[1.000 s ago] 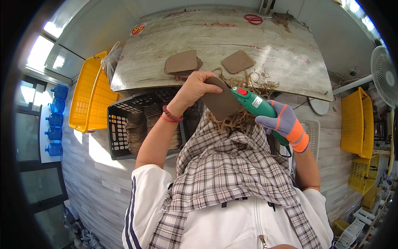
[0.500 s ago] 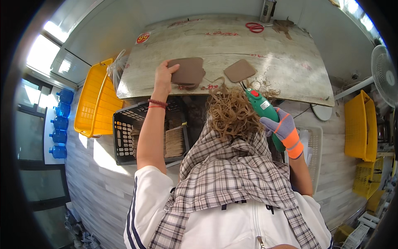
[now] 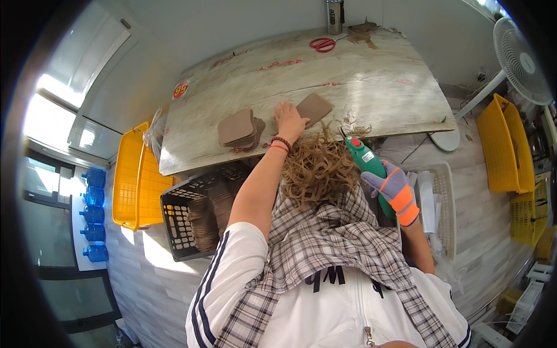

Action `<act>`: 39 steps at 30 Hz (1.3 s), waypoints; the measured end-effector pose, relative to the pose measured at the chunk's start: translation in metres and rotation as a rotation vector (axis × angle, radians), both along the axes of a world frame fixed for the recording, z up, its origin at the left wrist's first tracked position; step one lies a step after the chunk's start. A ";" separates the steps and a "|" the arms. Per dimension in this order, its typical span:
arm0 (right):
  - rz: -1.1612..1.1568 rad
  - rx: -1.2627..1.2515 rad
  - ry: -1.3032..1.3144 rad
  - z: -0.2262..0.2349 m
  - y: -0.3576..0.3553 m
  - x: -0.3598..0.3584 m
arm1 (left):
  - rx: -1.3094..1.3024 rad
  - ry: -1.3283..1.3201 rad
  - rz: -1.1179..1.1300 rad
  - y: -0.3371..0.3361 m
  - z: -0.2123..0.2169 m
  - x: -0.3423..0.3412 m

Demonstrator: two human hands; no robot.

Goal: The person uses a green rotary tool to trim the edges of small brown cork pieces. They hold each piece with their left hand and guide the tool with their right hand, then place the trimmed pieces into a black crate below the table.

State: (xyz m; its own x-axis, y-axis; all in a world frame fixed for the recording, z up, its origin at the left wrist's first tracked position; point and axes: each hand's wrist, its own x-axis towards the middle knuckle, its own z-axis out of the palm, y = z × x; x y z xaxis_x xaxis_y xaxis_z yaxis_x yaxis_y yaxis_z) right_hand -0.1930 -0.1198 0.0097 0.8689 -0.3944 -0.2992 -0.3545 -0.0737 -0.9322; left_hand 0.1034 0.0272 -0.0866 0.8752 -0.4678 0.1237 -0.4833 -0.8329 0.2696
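Note:
My bare left hand (image 3: 290,122) lies with fingers stretched out on the table, touching the left side of a single brown rounded-corner piece (image 3: 315,109). Left of it sits a stack of similar brown pieces (image 3: 237,127). In a grey and orange glove, my right hand (image 3: 395,188) is wrapped round a green handheld power tool (image 3: 364,155) with a red button. Its thin dark tip points up toward the table's front edge, apart from the brown piece. A tangled heap of thin brown trimming strips (image 3: 322,168) rests on my checked apron (image 3: 313,249).
The wooden-topped table (image 3: 383,87) carries red scissors (image 3: 322,44), a metal flask (image 3: 335,16) and scraps. Under its front left stands a black crate (image 3: 180,226) with stacked brown pieces. Yellow baskets (image 3: 136,191) flank the table; a white fan (image 3: 522,61) stands at right.
My left hand has let go of the stack, now left on the table, and moved right to the single piece. The tool stays in my right hand. The view has shifted slightly.

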 end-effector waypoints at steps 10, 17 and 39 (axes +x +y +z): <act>-0.039 -0.020 -0.028 -0.008 -0.011 0.003 | -0.981 0.659 0.152 0.001 0.027 -0.006; -0.129 -0.046 -0.087 0.007 -0.002 0.026 | -2.031 1.108 0.030 -0.014 0.088 -0.060; -0.175 0.097 -0.125 0.039 0.015 0.033 | -2.162 1.116 -0.004 -0.035 0.089 -0.114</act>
State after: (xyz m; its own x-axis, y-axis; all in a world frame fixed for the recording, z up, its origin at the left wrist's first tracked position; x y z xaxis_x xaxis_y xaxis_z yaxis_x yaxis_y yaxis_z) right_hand -0.1596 -0.1045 0.0483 0.8222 -0.5173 -0.2373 -0.2354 0.0705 -0.9693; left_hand -0.0104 -0.0083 0.0025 0.9232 -0.3756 -0.0817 0.3735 0.8265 0.4211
